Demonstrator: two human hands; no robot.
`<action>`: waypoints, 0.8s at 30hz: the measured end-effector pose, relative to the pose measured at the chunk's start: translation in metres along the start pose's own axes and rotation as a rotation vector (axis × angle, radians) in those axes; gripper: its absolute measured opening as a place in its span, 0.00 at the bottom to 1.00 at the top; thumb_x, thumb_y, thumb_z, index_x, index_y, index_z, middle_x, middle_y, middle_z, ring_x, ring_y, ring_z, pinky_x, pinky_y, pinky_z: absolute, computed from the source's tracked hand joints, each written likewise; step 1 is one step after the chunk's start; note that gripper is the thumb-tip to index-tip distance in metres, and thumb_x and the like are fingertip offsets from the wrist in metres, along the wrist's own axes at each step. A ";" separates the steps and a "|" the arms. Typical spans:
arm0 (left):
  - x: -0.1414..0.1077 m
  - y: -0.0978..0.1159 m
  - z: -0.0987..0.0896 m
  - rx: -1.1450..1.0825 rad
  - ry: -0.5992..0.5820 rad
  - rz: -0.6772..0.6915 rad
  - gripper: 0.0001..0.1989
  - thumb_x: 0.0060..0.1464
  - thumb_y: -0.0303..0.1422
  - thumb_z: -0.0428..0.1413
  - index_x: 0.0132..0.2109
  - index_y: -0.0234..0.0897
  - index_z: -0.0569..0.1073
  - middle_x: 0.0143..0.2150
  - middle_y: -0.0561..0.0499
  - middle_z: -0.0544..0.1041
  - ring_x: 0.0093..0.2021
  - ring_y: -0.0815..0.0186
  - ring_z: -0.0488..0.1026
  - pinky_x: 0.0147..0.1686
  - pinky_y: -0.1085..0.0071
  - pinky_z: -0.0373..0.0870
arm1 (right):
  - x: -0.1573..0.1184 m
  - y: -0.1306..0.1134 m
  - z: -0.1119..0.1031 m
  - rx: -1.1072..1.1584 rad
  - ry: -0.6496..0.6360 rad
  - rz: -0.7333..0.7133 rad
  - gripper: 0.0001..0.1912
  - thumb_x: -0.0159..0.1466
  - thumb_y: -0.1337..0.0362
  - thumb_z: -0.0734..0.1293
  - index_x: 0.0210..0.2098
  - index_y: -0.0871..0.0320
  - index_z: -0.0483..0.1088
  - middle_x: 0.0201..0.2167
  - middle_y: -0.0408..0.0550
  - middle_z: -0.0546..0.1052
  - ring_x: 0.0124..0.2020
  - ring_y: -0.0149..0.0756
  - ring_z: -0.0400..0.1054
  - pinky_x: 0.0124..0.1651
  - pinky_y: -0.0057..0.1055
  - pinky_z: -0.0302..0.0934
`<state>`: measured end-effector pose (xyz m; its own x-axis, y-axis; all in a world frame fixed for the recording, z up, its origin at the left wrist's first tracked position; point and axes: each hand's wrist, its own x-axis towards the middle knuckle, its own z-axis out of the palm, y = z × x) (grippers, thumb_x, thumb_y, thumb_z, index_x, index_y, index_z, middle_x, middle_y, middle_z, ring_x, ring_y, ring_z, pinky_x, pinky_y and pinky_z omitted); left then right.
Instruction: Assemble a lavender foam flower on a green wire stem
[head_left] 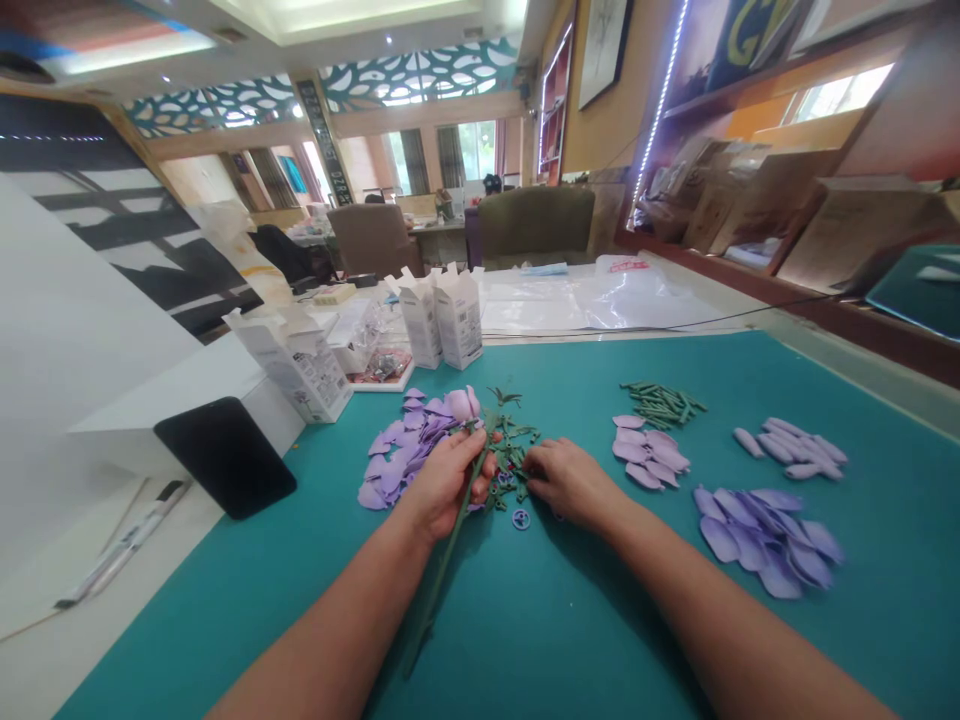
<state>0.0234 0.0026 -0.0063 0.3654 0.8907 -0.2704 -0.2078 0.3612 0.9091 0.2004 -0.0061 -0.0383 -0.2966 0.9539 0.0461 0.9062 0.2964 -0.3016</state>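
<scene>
Holding a green stem [450, 545] in my left hand [442, 480], fingers curled closed around its upper part; the stem runs down from the fist toward the near edge of the desk, and a purple bud [463, 404] sits at its top end, just beyond my knuckles. My right hand [571, 480] lies palm down just beside the left, fingers bent and tips on a scatter of small green leaf pieces [512, 450]; whether it pinches one I cannot tell. A small purple ring [520, 518] lies on the teal mat [600, 620] just near of both hands, touching neither.

A heap of purple petals [397, 455] lies against the far side of my left hand, toward the left edge of the mat. To the right of my right hand: a small petal pile [649, 455], and behind it a bundle of short green sticks [664, 403]. Nearer the right edge, a row of narrow pale petals [791, 447], and near of that a larger pile of broad petals [765, 540].

At the far left corner of the mat stand opened white cartons [442, 318]. A black phone [225, 455] leans against a white box [180, 395] at the left edge.
</scene>
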 end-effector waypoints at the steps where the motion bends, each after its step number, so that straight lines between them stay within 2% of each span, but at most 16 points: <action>1: 0.000 0.000 0.000 0.009 0.007 0.001 0.10 0.58 0.36 0.52 0.40 0.33 0.69 0.21 0.57 0.66 0.14 0.78 0.57 0.14 0.82 0.54 | 0.000 0.000 -0.001 -0.011 0.011 0.006 0.07 0.60 0.70 0.63 0.34 0.57 0.74 0.33 0.49 0.76 0.36 0.38 0.65 0.39 0.31 0.52; 6: 0.001 -0.001 0.001 0.043 0.017 0.013 0.12 0.57 0.38 0.53 0.40 0.31 0.70 0.20 0.57 0.66 0.14 0.78 0.56 0.13 0.82 0.52 | -0.001 0.000 -0.004 0.005 0.134 0.053 0.08 0.62 0.68 0.61 0.32 0.57 0.72 0.33 0.50 0.76 0.36 0.38 0.66 0.36 0.30 0.52; 10: 0.001 -0.002 0.001 0.093 0.029 0.033 0.12 0.55 0.38 0.53 0.40 0.32 0.70 0.19 0.57 0.66 0.13 0.78 0.56 0.12 0.81 0.51 | -0.004 0.002 -0.010 0.249 0.241 0.128 0.06 0.64 0.64 0.59 0.35 0.55 0.67 0.28 0.45 0.75 0.29 0.34 0.65 0.32 0.29 0.52; 14: 0.002 -0.004 0.001 0.168 0.035 0.068 0.13 0.53 0.39 0.54 0.37 0.32 0.69 0.20 0.57 0.67 0.14 0.78 0.56 0.13 0.81 0.52 | -0.008 -0.001 -0.017 0.563 0.311 0.025 0.06 0.63 0.61 0.58 0.34 0.55 0.65 0.25 0.41 0.73 0.26 0.31 0.64 0.32 0.28 0.56; 17: 0.002 -0.007 0.000 0.238 0.043 0.086 0.12 0.53 0.40 0.54 0.36 0.33 0.67 0.20 0.57 0.67 0.14 0.78 0.57 0.13 0.81 0.52 | -0.009 -0.004 -0.019 0.711 0.324 -0.029 0.08 0.63 0.59 0.60 0.34 0.56 0.67 0.24 0.41 0.71 0.27 0.31 0.63 0.31 0.28 0.57; 24: 0.003 -0.011 0.000 0.369 0.038 0.110 0.13 0.54 0.42 0.53 0.31 0.35 0.63 0.21 0.57 0.68 0.15 0.77 0.59 0.14 0.80 0.53 | -0.009 -0.009 -0.019 0.745 0.380 -0.004 0.09 0.61 0.57 0.63 0.31 0.56 0.69 0.22 0.40 0.71 0.24 0.30 0.61 0.28 0.27 0.55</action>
<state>0.0270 0.0008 -0.0168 0.3241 0.9305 -0.1706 0.0994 0.1458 0.9843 0.2005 -0.0167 -0.0179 -0.0563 0.9437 0.3260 0.4291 0.3177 -0.8455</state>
